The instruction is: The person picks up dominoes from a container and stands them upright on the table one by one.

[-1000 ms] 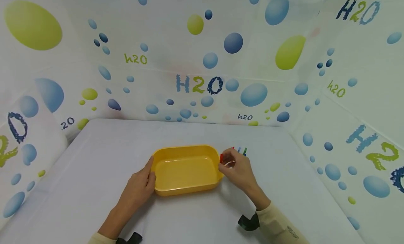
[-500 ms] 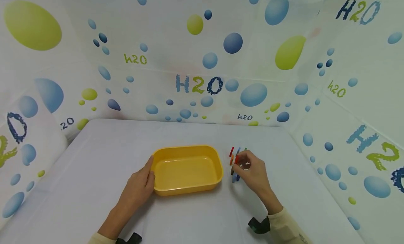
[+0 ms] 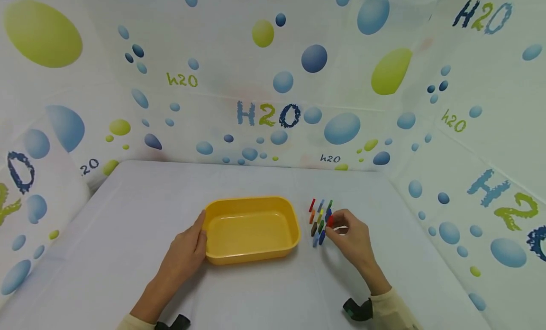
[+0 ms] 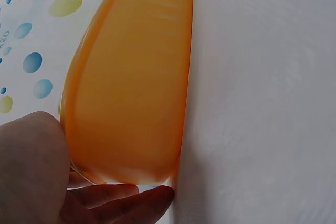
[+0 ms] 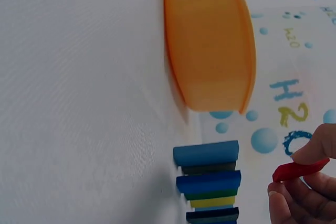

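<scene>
A yellow plastic tray (image 3: 253, 235), with nothing inside, stands on the white table. My left hand (image 3: 184, 252) holds its left end; in the left wrist view the thumb is by the rim and the fingers (image 4: 134, 203) lie against the end wall. My right hand (image 3: 353, 237) pinches a short red stick (image 5: 299, 170) between thumb and fingertips. This stick (image 3: 330, 221) is at the right side of a group of short coloured sticks (image 3: 322, 237), which lie in rows right of the tray. Whether it touches the table is unclear.
The white tabletop (image 3: 256, 297) extends around the tray and sticks. Behind and at both sides stand white sheets (image 3: 239, 50) printed with blue and green bubbles and H2O lettering. A dark wrist device (image 3: 357, 310) is by each forearm.
My right hand has carried the red stick rightward, from beside the tray's right rim to the right side of the stick group, uncovering the sticks. My left hand stays at the tray's left end.
</scene>
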### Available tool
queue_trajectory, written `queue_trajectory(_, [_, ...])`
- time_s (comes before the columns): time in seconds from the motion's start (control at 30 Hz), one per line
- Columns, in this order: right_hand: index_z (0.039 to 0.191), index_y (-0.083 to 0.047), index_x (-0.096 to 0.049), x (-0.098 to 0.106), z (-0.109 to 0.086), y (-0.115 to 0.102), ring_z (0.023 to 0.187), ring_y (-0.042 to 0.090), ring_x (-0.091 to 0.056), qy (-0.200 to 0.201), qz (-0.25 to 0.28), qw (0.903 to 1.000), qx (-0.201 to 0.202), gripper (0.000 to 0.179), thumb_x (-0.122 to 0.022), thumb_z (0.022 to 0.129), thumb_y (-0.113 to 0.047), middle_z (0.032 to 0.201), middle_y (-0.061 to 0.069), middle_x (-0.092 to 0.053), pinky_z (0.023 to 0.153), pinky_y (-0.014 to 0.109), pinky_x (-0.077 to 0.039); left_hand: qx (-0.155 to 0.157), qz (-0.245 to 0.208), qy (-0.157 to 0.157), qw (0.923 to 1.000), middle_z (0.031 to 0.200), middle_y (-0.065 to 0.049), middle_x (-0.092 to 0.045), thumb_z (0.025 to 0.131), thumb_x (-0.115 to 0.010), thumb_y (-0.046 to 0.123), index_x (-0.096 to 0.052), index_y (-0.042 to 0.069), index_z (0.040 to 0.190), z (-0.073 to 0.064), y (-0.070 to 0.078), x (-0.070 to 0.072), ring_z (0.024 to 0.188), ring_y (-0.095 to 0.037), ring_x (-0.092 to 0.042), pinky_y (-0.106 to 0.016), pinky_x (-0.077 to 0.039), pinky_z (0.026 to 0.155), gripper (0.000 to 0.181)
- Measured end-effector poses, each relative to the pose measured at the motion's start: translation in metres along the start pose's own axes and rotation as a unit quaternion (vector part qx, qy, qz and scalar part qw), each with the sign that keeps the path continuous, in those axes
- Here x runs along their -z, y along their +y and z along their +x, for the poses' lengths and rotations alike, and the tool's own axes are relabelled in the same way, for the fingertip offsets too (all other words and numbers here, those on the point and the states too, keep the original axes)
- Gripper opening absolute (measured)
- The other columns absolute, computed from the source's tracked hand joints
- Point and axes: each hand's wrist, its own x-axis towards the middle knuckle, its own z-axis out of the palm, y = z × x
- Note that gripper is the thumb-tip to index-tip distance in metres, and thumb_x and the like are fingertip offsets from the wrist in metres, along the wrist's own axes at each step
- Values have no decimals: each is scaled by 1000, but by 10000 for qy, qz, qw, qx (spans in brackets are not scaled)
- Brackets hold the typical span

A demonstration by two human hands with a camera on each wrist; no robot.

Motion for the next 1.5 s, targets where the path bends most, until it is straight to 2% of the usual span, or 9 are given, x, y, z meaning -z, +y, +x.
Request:
queue_trajectory(0.07, [105,-2,-68,2,-1,3,87,22,-69,21,-14,10000,-19,28,-82,82,6,93,5,-72,72,34,-60,-11,3,11,10000,146,-30,-53,109,-41,11,-34,-7,159,0,0,1,117,-37,-63,-58,-51,96,53])
queue_trajectory(0.27, [103,-4,-67,5,-4,10,87,22,-69,-36,-74,9997,-240,26,-81,82,5,92,5,-71,74,29,-59,-47,-1,40,10000,143,-29,-55,108,-42,10,-35,-7,158,0,-1,1,97,-29,-62,-53,-54,89,53])
queue_trajectory(0.47, [102,-4,-67,3,-6,19,88,23,-70,-229,-89,9983,-530,25,-82,83,5,93,5,-71,75,27,-58,-67,-69,79,9999,144,-28,-55,107,-44,9,-36,-7,157,1,-2,1,106,-31,-63,-56,-52,95,53])
queue_trajectory(0.53, [101,-4,-67,2,-6,22,89,23,-70,-324,-59,9975,-632,25,-82,83,5,93,5,-71,76,27,-57,-66,-67,74,9999,143,-28,-56,107,-44,9,-37,-7,157,1,-2,1,102,-30,-63,-56,-52,94,53])
queue_trajectory(0.7, [100,-4,-67,-1,-6,29,89,22,-70,-547,-54,9947,-869,23,-82,84,3,93,5,-71,77,29,-57,-69,-37,76,9999,140,-28,-58,107,-45,9,-37,-6,157,1,-3,1,91,-28,-58,-52,-53,89,53])
queue_trajectory(1.0, [100,-3,-67,-7,-6,38,88,22,-70,-834,-222,9898,-1130,23,-82,84,2,91,3,-71,79,39,-59,-71,-37,95,9999,136,-27,-62,107,-45,10,-38,-5,157,2,-5,0,85,-25,-56,-47,-52,82,53])
queue_trajectory(1.23, [100,-3,-67,-10,-7,39,87,22,-69,-863,-305,9885,-1204,22,-82,84,0,91,3,-71,80,42,-59,-23,-19,71,10000,118,-19,-68,107,-46,10,-39,-5,157,1,-3,2,72,-17,-50,-39,-47,70,53])
queue_trajectory(1.5, [102,-4,-67,-11,-6,42,85,20,-68,-908,-341,9859,-1361,24,-82,84,-1,91,3,-71,78,39,-57,33,1,74,10000,105,-14,-68,107,-48,12,-40,-4,157,1,-3,3,69,-15,-48,-35,-47,66,53])
